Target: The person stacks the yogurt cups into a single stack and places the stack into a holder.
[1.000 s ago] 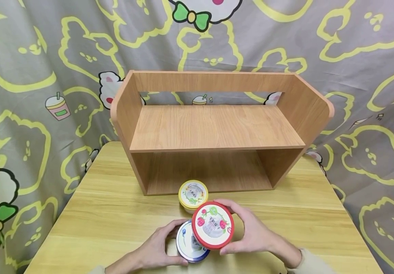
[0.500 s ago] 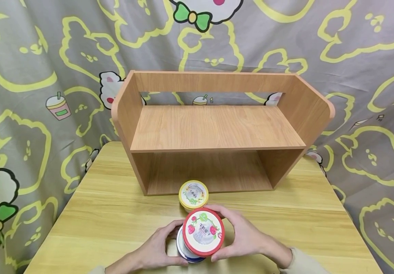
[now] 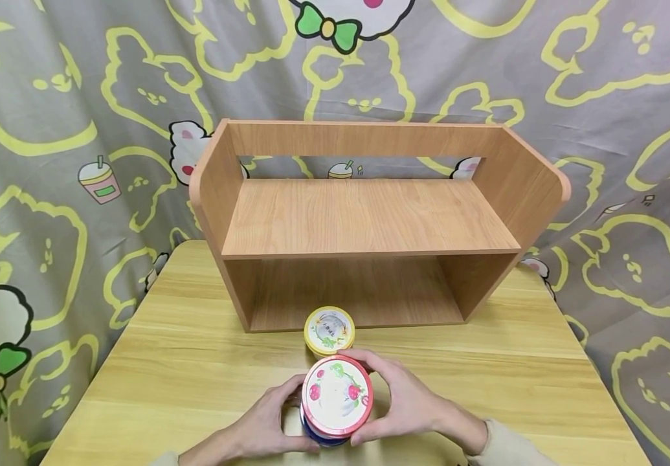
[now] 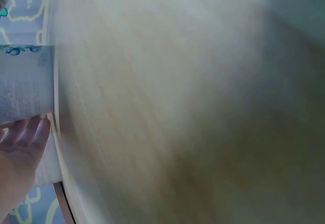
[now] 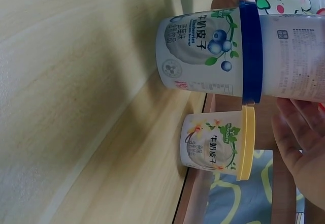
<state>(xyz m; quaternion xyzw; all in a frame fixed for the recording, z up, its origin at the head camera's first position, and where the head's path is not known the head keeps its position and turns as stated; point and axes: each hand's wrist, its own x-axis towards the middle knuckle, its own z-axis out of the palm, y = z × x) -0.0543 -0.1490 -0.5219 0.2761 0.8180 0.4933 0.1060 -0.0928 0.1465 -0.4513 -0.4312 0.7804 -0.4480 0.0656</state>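
Observation:
A white tub with a red lid and strawberry print (image 3: 337,396) sits directly over a blue-lidded blueberry tub (image 5: 208,51). In the right wrist view the upper tub's base meets the blue lid. My left hand (image 3: 261,421) holds the lower tub from the left, fingers behind and thumb in front. With its fingers and thumb curved round the side, my right hand (image 3: 404,398) grips the red-lidded tub. Just behind them stands a yellow-lidded tub (image 3: 329,330), upright on the table, untouched by either hand. From the head, the red lid hides most of the blue one.
A two-tier wooden shelf (image 3: 369,220) stands at the back of the wooden table (image 3: 183,362). Its lower front edge lies just behind the yellow-lidded tub. A grey patterned curtain (image 3: 136,116) hangs behind and along both sides.
My right hand has moved left with the red-lidded tub, from partly overlapping the blue lid to over it and down against it. The left hand and yellow-lidded tub have stayed put.

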